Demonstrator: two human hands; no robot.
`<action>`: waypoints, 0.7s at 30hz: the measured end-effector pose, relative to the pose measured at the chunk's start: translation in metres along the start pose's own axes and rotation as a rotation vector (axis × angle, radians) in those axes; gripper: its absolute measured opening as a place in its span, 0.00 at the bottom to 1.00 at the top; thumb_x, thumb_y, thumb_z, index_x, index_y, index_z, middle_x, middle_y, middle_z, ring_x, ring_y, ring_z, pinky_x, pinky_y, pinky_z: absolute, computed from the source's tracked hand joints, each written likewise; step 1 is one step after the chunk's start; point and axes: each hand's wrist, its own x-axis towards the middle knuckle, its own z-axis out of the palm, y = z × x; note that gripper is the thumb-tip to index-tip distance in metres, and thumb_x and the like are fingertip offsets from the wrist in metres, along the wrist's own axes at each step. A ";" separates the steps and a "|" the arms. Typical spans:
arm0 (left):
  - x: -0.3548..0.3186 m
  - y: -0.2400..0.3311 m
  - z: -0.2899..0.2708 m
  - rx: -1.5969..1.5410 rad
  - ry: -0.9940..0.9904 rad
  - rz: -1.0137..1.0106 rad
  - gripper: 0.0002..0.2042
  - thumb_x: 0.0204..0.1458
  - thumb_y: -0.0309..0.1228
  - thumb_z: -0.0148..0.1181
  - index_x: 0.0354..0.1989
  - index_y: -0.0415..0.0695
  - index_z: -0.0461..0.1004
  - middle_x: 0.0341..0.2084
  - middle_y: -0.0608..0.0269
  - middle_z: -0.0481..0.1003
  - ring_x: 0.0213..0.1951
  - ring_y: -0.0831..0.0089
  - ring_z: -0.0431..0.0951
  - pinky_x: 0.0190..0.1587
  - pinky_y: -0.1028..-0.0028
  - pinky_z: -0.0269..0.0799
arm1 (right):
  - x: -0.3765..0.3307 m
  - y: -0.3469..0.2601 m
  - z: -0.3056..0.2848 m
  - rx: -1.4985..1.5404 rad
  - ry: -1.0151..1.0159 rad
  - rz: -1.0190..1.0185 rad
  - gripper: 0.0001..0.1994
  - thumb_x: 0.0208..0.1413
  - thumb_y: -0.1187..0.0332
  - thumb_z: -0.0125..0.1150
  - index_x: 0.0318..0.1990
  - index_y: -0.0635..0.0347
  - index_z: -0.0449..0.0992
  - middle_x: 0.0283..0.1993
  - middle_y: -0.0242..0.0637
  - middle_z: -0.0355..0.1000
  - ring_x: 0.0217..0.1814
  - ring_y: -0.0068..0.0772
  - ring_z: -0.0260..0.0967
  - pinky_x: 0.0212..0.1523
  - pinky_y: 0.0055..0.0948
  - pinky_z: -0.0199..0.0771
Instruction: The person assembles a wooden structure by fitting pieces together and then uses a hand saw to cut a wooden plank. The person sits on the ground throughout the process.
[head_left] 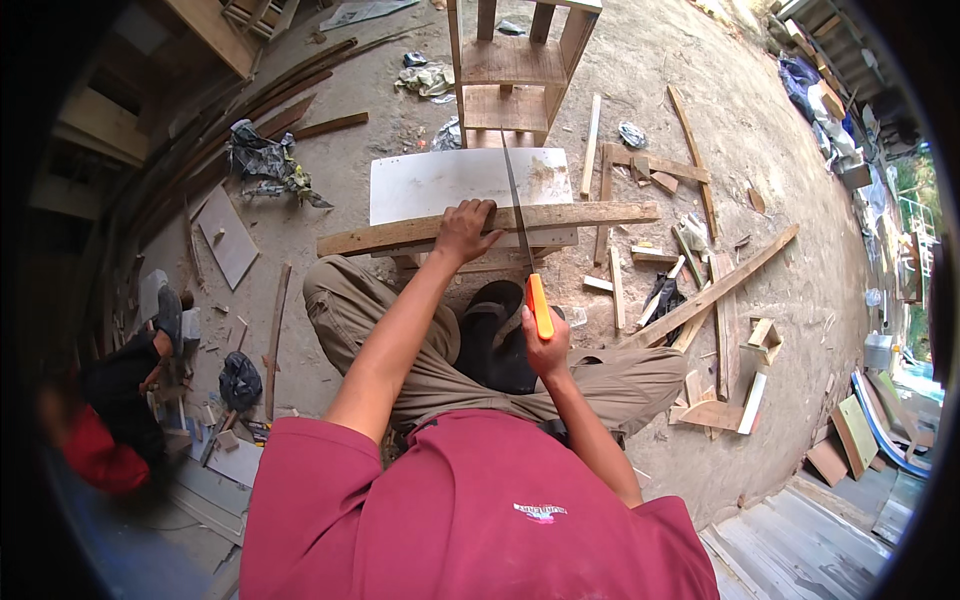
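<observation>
Handsaw (522,235), orange handle, thin blade across pale plank (400,235)

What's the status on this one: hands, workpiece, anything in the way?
Left hand pressing down on wooden plank laid across white board. Right hand gripping orange-handled handsaw, blade across plank. Cut line unobstructed.
</observation>
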 end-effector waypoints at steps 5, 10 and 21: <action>-0.002 0.008 0.001 0.072 0.009 -0.012 0.26 0.49 0.47 0.65 0.53 0.46 0.72 0.42 0.60 0.76 0.48 0.62 0.75 0.50 0.61 0.68 | 0.017 0.006 0.011 -0.042 -0.004 -0.006 0.14 0.61 0.66 0.62 0.27 0.65 0.71 0.17 0.38 0.63 0.17 0.29 0.59 0.22 0.31 0.61; -0.004 0.005 0.003 0.142 0.017 0.033 0.26 0.48 0.46 0.66 0.54 0.46 0.72 0.40 0.61 0.75 0.47 0.63 0.75 0.49 0.61 0.68 | 0.016 0.012 0.019 -0.001 0.006 0.024 0.14 0.61 0.66 0.61 0.26 0.65 0.71 0.16 0.38 0.63 0.17 0.29 0.59 0.21 0.32 0.60; -0.005 0.000 0.009 0.183 0.027 0.053 0.27 0.48 0.49 0.67 0.53 0.47 0.72 0.40 0.61 0.75 0.47 0.62 0.75 0.48 0.62 0.68 | -0.070 0.010 -0.013 0.008 -0.067 0.143 0.11 0.60 0.70 0.56 0.26 0.65 0.72 0.16 0.28 0.64 0.17 0.19 0.59 0.20 0.24 0.59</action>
